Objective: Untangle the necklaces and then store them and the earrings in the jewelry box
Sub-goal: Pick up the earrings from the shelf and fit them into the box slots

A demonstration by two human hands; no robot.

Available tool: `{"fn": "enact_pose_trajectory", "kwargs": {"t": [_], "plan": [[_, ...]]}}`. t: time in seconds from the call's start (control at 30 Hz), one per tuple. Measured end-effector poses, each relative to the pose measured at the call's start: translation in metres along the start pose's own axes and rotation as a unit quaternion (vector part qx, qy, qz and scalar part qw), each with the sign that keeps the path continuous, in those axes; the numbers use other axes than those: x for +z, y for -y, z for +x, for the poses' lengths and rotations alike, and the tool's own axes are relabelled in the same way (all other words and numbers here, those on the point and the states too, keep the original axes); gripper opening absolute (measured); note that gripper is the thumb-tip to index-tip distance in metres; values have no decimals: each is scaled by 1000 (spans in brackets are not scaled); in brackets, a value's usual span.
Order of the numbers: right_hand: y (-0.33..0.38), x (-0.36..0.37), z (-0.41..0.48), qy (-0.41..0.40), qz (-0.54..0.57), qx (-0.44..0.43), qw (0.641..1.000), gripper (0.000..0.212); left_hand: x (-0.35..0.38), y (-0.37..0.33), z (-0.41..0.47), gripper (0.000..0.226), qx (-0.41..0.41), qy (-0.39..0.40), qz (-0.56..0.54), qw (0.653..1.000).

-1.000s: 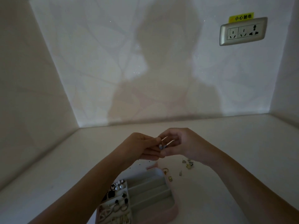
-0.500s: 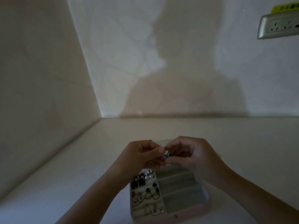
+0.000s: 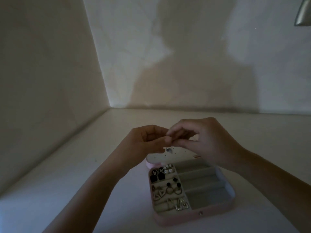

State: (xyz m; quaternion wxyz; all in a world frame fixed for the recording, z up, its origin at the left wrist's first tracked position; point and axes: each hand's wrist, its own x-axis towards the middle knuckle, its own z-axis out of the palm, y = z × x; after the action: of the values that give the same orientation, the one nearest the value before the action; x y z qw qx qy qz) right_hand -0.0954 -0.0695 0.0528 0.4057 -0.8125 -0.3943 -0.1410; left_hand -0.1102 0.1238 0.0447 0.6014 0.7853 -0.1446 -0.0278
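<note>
Thumb and fingertips of the left hand (image 3: 148,140) and right hand (image 3: 202,140) met at mid-frame, both pinching a small piece of jewelry (image 3: 168,150) that dangled just below them; earring or necklace part could not be told. It hung over the white lid (image 3: 157,158) of the open pink jewelry box (image 3: 193,216) at lower center, whose left compartments held earrings (image 3: 165,184). The box sat on a pale table (image 3: 84,182) set into a dim corner. The wall (image 3: 117,56) behind carried the person's shadow (image 3: 185,81), with a socket plate (image 3: 303,14) at the upper right edge.
</note>
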Motion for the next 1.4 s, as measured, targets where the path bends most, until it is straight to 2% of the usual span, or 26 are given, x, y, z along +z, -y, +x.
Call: {"fn": "enact_pose_trajectory", "kwargs": {"t": [0.13, 0.23, 0.4, 0.53, 0.63, 0.7, 0.83, 0.97, 1.2, 1.4], "plan": [[12, -4, 11, 14, -136, -74, 988, 22, -4, -2, -4, 41, 26, 27, -22, 999], [19, -6, 10, 10, -160, -92, 983, 17, -6, -4, -8, 40, 29, 39, -28, 998], [29, -7, 1, 16, -180, -100, 979, 12, -7, -6, -10, 24, 6, 74, -31, 997], [30, -4, -6, -10, -116, -49, 992, 21, -6, -7, -11, 17, 19, 80, -23, 996], [28, 5, -12, -76, -9, 9, 997, 28, -7, -10, -14, 21, 50, 57, -13, 997], [28, 14, -16, -135, 42, 35, 989, 25, -7, -11, -16, 24, 67, 42, -7, 997], [32, 27, -25, -204, -13, 10, 979, 8, -1, -13, -20, 27, 71, -5, -35, 997], [33, 35, -36, -197, -12, -3, 980, 15, 7, -14, -29, 22, 53, -53, -47, 996], [37, 53, -56, -200, 98, 67, 973, 17, 14, -1, -54, 20, 25, -96, -72, 992], [37, 58, -58, -192, 160, 96, 964, 15, 20, -1, -66, 11, 65, -129, -57, 988]]}}
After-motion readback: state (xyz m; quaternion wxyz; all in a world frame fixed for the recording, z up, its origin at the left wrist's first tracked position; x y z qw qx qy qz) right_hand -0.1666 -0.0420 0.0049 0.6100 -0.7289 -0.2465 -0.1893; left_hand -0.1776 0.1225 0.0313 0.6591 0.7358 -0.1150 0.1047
